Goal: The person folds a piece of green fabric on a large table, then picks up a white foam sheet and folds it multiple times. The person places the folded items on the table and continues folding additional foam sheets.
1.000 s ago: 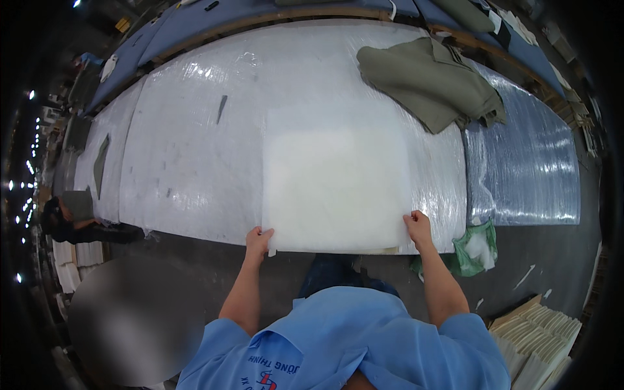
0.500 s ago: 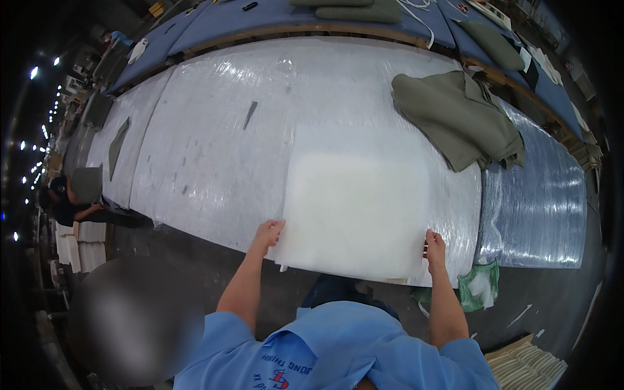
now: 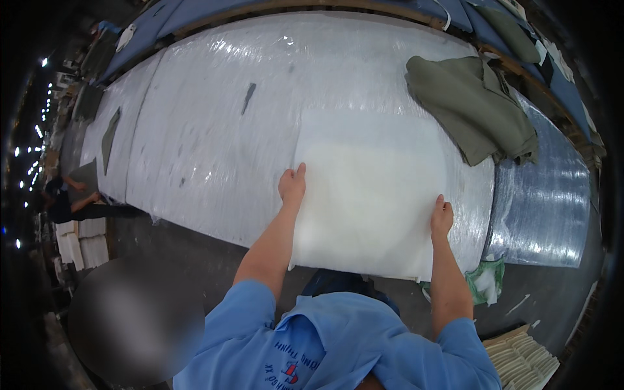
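Observation:
A soft white wadding sheet (image 3: pixel 370 127) lies on the plastic-wrapped table in front of me. A cream, square foam-like pad (image 3: pixel 364 208) shows within its outline; I cannot tell which of the two is on top. My left hand (image 3: pixel 292 186) is at the left edge of the layers, its fingers closed on the sheet's side. Lower down on the opposite side, my right hand (image 3: pixel 442 218) has its fingers curled at the right edge. The fingertips of both hands are partly hidden.
The wrapped table (image 3: pixel 201 123) stretches far left. Crumpled olive fabric (image 3: pixel 471 107) lies at the right, near a blue wrapped surface (image 3: pixel 539 208). A green bag (image 3: pixel 489 283) and stacked cream pieces (image 3: pixel 520 357) are below. Another person (image 3: pixel 65 201) works at the far left.
Both hands have moved away from me along the sheet's side edges, the left one farther. The view has tilted slightly. At the far left, the other person's grey piece has shifted.

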